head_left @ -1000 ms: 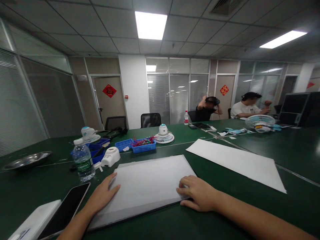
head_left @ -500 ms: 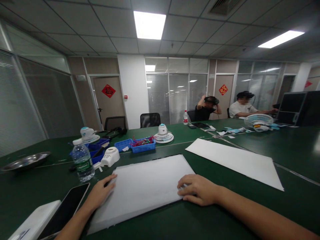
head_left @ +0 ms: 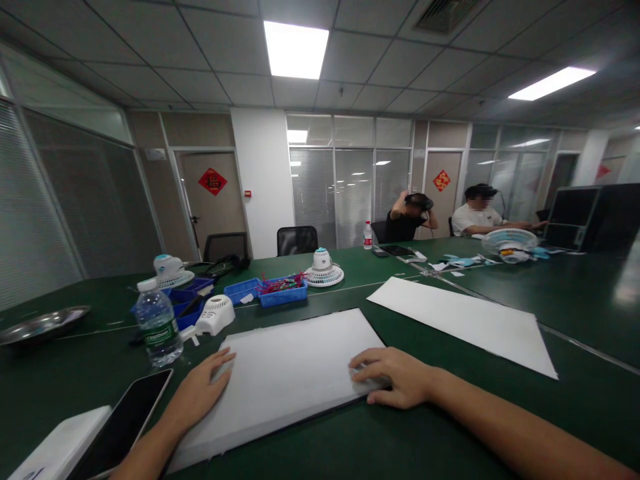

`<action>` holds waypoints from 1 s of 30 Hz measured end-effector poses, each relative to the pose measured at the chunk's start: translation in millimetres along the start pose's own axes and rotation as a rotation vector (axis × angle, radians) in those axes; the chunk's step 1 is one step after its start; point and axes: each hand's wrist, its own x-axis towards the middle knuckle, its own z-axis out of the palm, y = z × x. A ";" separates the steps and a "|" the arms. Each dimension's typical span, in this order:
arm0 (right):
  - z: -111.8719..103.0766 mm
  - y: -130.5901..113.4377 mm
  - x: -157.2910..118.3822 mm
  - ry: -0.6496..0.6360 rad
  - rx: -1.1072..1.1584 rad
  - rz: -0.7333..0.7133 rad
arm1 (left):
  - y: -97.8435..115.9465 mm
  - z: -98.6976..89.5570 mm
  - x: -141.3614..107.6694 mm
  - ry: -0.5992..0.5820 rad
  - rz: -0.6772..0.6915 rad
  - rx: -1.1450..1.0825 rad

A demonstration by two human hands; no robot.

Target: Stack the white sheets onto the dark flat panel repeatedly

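A large white sheet [head_left: 290, 380] with a dark edge beneath it lies on the green table in front of me. My left hand [head_left: 203, 390] rests on its left side, fingers apart and holding nothing. On the right side of the sheet lies my right hand [head_left: 393, 377], its fingers spread and bent a little, with nothing held. A second white sheet [head_left: 460, 320] is farther right, apart from my hands. To the left of my left hand are a clear water bottle [head_left: 159, 327] and a dark-screened phone [head_left: 125, 423].
Beyond the sheet stand a white fan part [head_left: 216, 315], blue trays [head_left: 284, 295], one with red wires, and a white fan unit [head_left: 323, 270]. A metal dish [head_left: 43, 325] is far left. Two people [head_left: 407, 220] sit across the table [head_left: 575, 293].
The whole view has shifted slightly, so objects appear a little farther left. My left hand's fingers have spread a little on the sheet. My right hand stays at the sheet's right side.
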 end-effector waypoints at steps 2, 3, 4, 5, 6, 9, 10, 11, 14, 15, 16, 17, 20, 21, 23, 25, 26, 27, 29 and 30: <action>-4.3 14.3 -3.6 0.065 -0.069 0.085 | 0.1 0.7 1.1 0.009 0.009 -0.001; -7.6 24.8 -7.1 0.104 -0.138 0.179 | 0.4 1.0 1.5 0.010 0.008 0.001; -11.6 37.2 -12.0 0.143 -0.217 0.297 | 1.1 1.1 1.8 0.006 0.004 0.005; -15.9 51.0 -18.6 0.178 -0.294 0.426 | 2.1 1.1 2.0 -0.001 -0.002 0.010; -20.3 65.5 -26.8 0.207 -0.361 0.554 | 3.3 1.1 1.9 -0.008 -0.010 0.016; -31.6 105.5 -57.7 0.262 -0.465 0.860 | 7.1 1.1 1.1 -0.026 -0.025 0.021; -34.0 115.9 -68.2 0.266 -0.483 0.952 | 8.0 1.3 0.8 -0.028 -0.026 0.021; -35.7 124.3 -77.7 0.261 -0.494 1.038 | 8.7 1.6 0.6 -0.028 -0.028 0.021; -36.2 138.4 -95.3 0.215 -0.500 1.188 | 9.4 2.3 0.2 -0.033 -0.035 0.029; -35.2 140.1 -96.8 0.197 -0.504 1.198 | 9.5 2.3 0.0 -0.038 -0.038 0.035; -33.8 140.5 -96.2 0.181 -0.511 1.195 | 9.7 2.2 -0.2 -0.044 -0.039 0.041; -32.4 139.9 -94.0 0.166 -0.520 1.185 | 9.8 1.9 -0.4 -0.048 -0.039 0.047; -29.1 132.3 -80.4 0.142 -0.551 1.141 | 9.8 1.5 -0.9 -0.059 -0.037 0.058; -28.9 127.9 -74.7 0.145 -0.563 1.126 | 9.5 1.7 -1.0 -0.061 -0.037 0.059; -29.8 115.8 -62.8 0.163 -0.590 1.088 | 8.7 3.2 -1.3 -0.062 -0.037 0.056; -30.6 99.4 -50.2 0.184 -0.610 1.025 | 7.6 6.4 -1.3 -0.059 -0.034 0.051; -30.2 89.6 -43.7 0.190 -0.614 0.980 | 6.9 8.5 -1.3 -0.056 -0.030 0.050; -28.8 79.0 -37.1 0.192 -0.615 0.927 | 6.0 10.7 -1.1 -0.052 -0.025 0.049; -22.6 56.4 -23.8 0.173 -0.602 0.794 | 3.6 15.3 -0.5 -0.040 -0.014 0.043; -18.1 44.8 -17.3 0.150 -0.587 0.719 | 2.1 17.3 0.0 -0.030 -0.010 0.032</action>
